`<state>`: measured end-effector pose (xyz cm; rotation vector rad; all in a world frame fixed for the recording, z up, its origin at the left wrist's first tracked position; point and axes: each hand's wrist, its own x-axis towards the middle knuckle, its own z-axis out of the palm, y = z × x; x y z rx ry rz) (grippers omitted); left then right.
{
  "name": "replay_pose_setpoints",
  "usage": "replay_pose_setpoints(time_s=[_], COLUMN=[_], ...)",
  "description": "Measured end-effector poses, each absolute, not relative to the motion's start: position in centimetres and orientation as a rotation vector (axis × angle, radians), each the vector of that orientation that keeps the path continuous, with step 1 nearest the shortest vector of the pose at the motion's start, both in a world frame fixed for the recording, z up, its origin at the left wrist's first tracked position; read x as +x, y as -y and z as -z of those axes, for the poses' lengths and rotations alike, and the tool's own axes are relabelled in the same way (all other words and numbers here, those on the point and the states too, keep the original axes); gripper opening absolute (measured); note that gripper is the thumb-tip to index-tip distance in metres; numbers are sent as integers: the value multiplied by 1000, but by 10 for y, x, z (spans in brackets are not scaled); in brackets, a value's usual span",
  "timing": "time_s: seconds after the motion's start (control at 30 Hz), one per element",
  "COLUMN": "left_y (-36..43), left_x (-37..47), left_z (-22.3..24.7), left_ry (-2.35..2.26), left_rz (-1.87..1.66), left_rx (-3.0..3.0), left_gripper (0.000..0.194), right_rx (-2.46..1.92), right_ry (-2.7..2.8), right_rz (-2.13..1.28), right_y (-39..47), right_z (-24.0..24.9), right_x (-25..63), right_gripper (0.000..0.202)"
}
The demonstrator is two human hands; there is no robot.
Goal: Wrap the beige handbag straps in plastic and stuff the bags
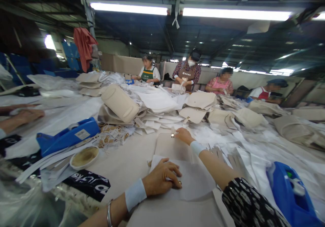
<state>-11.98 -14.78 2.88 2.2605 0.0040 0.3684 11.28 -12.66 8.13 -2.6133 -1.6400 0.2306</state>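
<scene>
In front of me lies a beige bag [152, 213], with its flap [165, 145] turned up away from me. A sheet of thin white paper [195, 179] covers part of it. My left hand [162, 178] rests on that sheet, its fingers spread and slightly bent, with a small gold-coloured piece at the fingertips. My right hand [185, 136] pinches the far edge of the flap beside a small metal clasp [173, 135]. Some of its fingertips are hidden.
Blue tape dispensers [68, 135] [291, 193] stand at both sides. A round tub [84, 157], tangled string tags [111, 135] and paper strips lie left. Beige bags [120, 101] and white paper [159, 98] pile up ahead. A co-worker's hand [27, 117] shows left; several people work opposite.
</scene>
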Motion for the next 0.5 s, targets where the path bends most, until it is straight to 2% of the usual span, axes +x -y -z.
replay_pose_setpoints(time_s=[0.17, 0.33, 0.4, 0.5], left_y=[150, 152, 150, 148], left_x=[-117, -119, -122, -129], left_z=[-32, -37, -44, -61], left_ry=[36, 52, 89, 241], left_rz=[-369, -340, -286, -103], left_rx=[2309, 2375, 2390, 2424], left_gripper=[27, 21, 25, 42], right_rx=[-2417, -2207, -2138, -2053], right_ry=[1782, 1892, 1908, 1933], right_rz=[-271, -243, -191, -169], right_y=[138, 184, 207, 242], right_z=[-125, -131, -124, -111], right_x=[110, 69, 50, 31], right_gripper=[33, 24, 20, 16])
